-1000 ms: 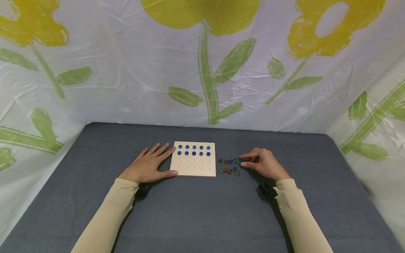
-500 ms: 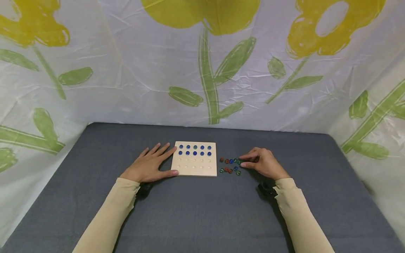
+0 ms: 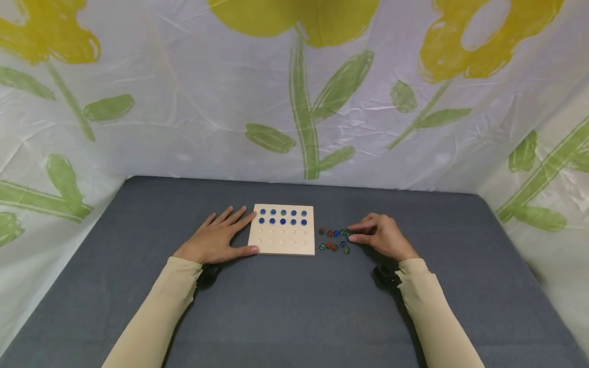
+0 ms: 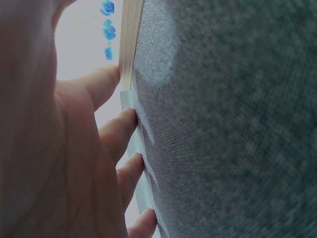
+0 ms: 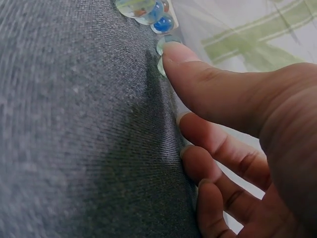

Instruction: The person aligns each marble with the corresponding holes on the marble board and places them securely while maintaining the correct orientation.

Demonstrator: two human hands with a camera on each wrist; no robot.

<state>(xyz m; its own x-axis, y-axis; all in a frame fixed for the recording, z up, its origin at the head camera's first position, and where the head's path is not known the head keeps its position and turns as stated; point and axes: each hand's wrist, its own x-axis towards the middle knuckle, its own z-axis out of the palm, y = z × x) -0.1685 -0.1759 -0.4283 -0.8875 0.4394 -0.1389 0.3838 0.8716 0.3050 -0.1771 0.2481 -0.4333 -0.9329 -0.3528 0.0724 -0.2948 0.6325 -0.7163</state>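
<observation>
My left hand (image 3: 216,236) lies spread on the table, its index fingertip and thumb touching the left side of a pale wooden board (image 3: 281,247). Mostly blue marbles (image 3: 282,221) fill the two far rows of the board's hollows; its two near rows are bare. To the right of the board, my right hand (image 3: 384,237) has thumb and index finger around a green glass marble (image 3: 348,234) at the end of a row. The thumb (image 5: 185,64) partly covers green marbles in the right wrist view, and the index finger is hidden there.
Loose red, blue and green marbles lie in two short rows between board and right hand, including a red one (image 3: 334,247) and a yellow-green one (image 3: 347,250). Dark grey cloth (image 3: 285,312) covers the table. A white flower-printed curtain (image 3: 207,128) hangs behind.
Both hands keep nearly the same places. The right thumb and index finger stay around the end green marble. Only a slight shift of the whole head view shows.
</observation>
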